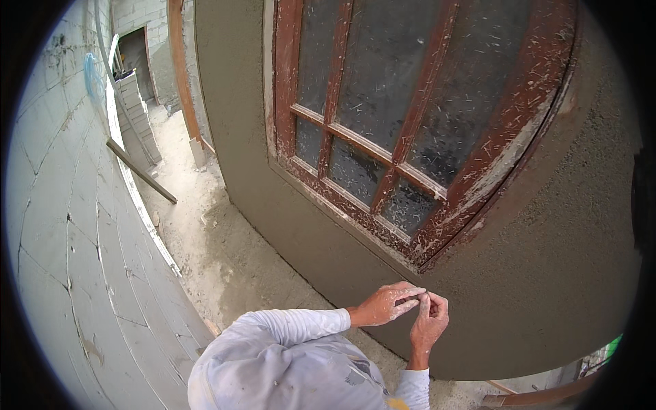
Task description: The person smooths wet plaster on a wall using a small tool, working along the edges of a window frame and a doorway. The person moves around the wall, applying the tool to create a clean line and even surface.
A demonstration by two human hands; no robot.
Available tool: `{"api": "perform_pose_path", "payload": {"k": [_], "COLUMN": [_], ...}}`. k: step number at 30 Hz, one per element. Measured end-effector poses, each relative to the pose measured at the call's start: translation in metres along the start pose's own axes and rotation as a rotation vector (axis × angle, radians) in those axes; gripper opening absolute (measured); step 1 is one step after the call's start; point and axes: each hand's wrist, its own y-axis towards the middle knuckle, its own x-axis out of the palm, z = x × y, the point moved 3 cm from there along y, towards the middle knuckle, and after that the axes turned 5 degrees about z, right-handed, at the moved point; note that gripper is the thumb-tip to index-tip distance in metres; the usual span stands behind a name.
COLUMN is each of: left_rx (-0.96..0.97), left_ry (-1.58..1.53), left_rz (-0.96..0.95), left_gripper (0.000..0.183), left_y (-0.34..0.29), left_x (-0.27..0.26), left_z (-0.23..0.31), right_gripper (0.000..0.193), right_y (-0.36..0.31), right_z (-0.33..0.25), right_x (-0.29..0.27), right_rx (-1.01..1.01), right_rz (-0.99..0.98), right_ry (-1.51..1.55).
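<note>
My left hand (387,305) and my right hand (428,324) meet fingertip to fingertip, both closed in a pinch. Whatever lies between the fingers is too small to make out. Pale plaster dust marks the fingers. Just beyond them is the lower corner of a red-brown wooden window frame (403,254), spattered with mortar. Around that frame, the wall carries a smooth coat of grey-brown plaster (506,307), which looks damp. Speckled panes of glass (383,68) fill the window.
On the left runs a grey block wall (75,273) with a long white strip (137,195) along it. A wooden stick (141,171) leans there. Between the walls lies a dusty floor (188,205). Farther back stand a wooden post (183,75) and a doorway (139,65).
</note>
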Motion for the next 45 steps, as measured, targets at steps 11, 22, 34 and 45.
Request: {"api": "perform_pose_path", "payload": {"k": [11, 22, 34, 45], "left_rx": [0.613, 1.428, 1.464, 0.859], "left_ry": [0.36, 0.622, 0.376, -0.092], "left_rz": [0.076, 0.792, 0.625, 0.112], "left_gripper": [0.024, 0.017, 0.015, 0.025], "left_y": [0.121, 0.42, 0.485, 0.424], "left_x": [0.023, -0.147, -0.15, -0.121], "left_z": [0.136, 0.5, 0.618, 0.585], "right_gripper": [0.021, 0.026, 0.031, 0.034], "right_y": [0.064, 0.038, -0.034, -0.03], "right_z": [-0.054, 0.049, 0.086, 0.084], "right_x": [-0.083, -0.09, -0.068, -0.048], "right_rx": [-0.224, 0.122, 0.25, 0.307], "right_rz": [0.191, 0.051, -0.015, -0.083], "right_ry": [0.329, 0.106, -0.272, -0.179]}}
